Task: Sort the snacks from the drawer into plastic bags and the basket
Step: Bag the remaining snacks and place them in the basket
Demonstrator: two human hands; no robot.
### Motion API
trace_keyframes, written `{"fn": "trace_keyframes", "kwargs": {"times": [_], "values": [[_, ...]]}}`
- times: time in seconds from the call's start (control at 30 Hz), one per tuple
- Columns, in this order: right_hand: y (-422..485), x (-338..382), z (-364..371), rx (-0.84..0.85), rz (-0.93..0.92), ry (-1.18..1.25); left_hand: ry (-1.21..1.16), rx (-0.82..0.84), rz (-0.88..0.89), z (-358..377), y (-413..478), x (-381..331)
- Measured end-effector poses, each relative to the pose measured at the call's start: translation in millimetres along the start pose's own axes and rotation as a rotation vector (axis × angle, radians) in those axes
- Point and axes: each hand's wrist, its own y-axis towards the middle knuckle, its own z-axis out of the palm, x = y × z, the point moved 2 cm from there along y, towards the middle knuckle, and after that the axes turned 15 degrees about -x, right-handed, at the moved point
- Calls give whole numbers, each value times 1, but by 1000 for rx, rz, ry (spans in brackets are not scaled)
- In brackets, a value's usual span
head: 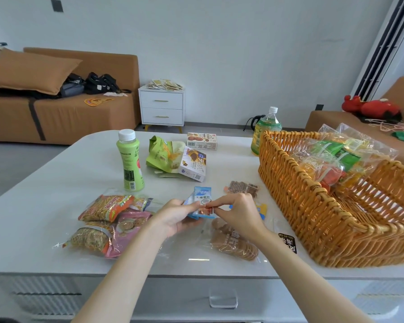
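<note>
A: What fills the view?
B: A pale bench (56, 183), seen from above, with a woven basket (313, 217) at its right end. Bagged snacks (331, 159), green and red packs in clear plastic, lie inside the basket.

A: And on the left side?
B: A clear bag (107, 227) lies flat near the front edge, holding orange and pink snack packs. To its right, partly under the right forearm, a pack of round biscuits (233, 243) rests on the bench.

A: Any drinks?
B: A green bottle (130, 162) stands upright behind the clear bag. A tea bottle (266, 129) stands at the basket's far corner; whether the two touch, I cannot tell.

A: Between the bottles?
B: A crumpled green pouch (161, 155) with a purple box (194, 164) leaning on it, and a white box (201, 141) just behind. Nearer the basket lies a brown packet (243, 187).

A: The hands?
B: They meet over the middle of the bench. The left hand (175, 217) cups a blue packet (202, 199) from below, fingers curled round it. The right hand (236, 210) pinches a small red sachet (207, 209) between thumb and forefinger, against the packet's lower end.
</note>
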Motion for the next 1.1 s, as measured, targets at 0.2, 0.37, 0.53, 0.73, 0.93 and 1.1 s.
{"fn": "trace_keyframes", "kwargs": {"times": [0.2, 0.37, 0.53, 0.73, 0.93, 1.1], "values": [[13, -34, -5, 8, 174, -131, -4, -146, 144, 7, 22, -1], [28, -76, -12, 87, 222, -406, -57, -281, 170, 18, 45, 5], [48, -106, 0, 279, 295, -510, 288, -282, 438, 28, 53, 11], [62, -119, 2, 293, 352, -612, 640, -237, 701, 33, 45, 9], [60, -102, 11, 183, 123, -814, 762, -156, 860, 31, 27, 4], [63, -93, 2, 93, 52, -843, 749, -117, 849, 25, 22, -2]]}}
